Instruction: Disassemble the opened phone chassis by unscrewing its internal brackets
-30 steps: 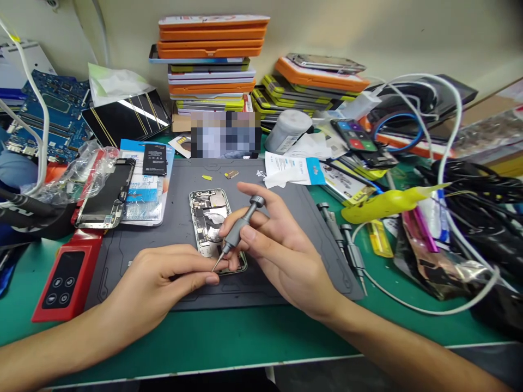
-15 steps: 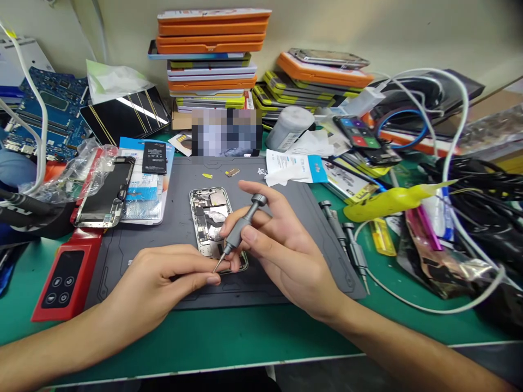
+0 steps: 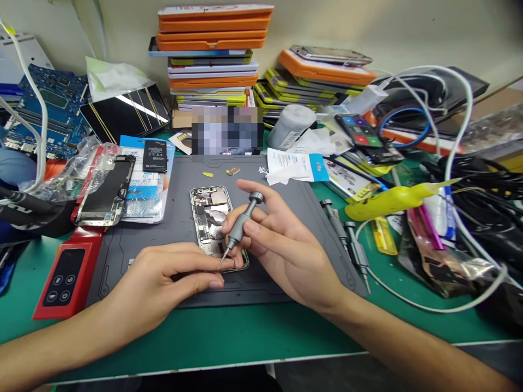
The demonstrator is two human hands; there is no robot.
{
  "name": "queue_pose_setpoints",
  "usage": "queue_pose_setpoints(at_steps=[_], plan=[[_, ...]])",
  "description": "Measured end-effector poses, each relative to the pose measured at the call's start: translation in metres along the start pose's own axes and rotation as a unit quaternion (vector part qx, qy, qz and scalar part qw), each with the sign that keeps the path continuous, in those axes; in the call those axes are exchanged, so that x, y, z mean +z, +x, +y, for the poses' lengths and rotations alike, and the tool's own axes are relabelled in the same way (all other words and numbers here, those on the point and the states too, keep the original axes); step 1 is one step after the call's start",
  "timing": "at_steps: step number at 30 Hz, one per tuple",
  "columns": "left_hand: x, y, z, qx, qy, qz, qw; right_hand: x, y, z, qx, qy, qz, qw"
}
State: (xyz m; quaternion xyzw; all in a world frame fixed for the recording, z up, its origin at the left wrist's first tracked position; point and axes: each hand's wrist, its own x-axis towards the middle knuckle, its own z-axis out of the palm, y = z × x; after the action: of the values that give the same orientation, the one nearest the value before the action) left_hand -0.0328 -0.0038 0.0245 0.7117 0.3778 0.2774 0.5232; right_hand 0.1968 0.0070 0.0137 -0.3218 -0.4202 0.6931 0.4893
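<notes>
In the head view my right hand [image 3: 292, 247] grips a grey precision screwdriver [image 3: 242, 227] between thumb and fingers, its index finger stretched out past the cap. The thin shaft slants down to the left, and its tip meets the fingertips of my left hand [image 3: 169, 280]. Those left fingers are pinched together; whatever they hold is hidden. Behind both hands an opened phone [image 3: 210, 218] lies with its inner parts bare. Its lower end is partly covered by my fingers. Under it is a dark grey work mat [image 3: 163, 237].
Two more screwdrivers, one of them grey [image 3: 357, 253], lie at the mat's right edge. A red device [image 3: 65, 277] and a phone screen [image 3: 107, 190] are on the left. Small metal parts [image 3: 233, 171] rest behind the phone. A yellow bottle [image 3: 392, 201] and cables crowd the right.
The screwdriver stands slightly more upright, and its tip has shifted a little to the right. My left fingertips have moved slightly right with it. The phone stays put.
</notes>
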Motion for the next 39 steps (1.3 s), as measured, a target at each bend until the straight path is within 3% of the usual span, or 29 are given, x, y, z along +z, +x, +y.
queue_pose_setpoints(at_steps=[18,39], plan=[[-0.0006,0.0011,0.0042,-0.014,-0.018,0.01,1.0,-0.0014,0.0004,0.0036,-0.015,0.008,-0.029,0.999],[0.0011,0.0005,0.005,-0.041,-0.017,0.007,0.999,-0.0016,0.0014,-0.0007,0.007,0.012,-0.014,1.0]])
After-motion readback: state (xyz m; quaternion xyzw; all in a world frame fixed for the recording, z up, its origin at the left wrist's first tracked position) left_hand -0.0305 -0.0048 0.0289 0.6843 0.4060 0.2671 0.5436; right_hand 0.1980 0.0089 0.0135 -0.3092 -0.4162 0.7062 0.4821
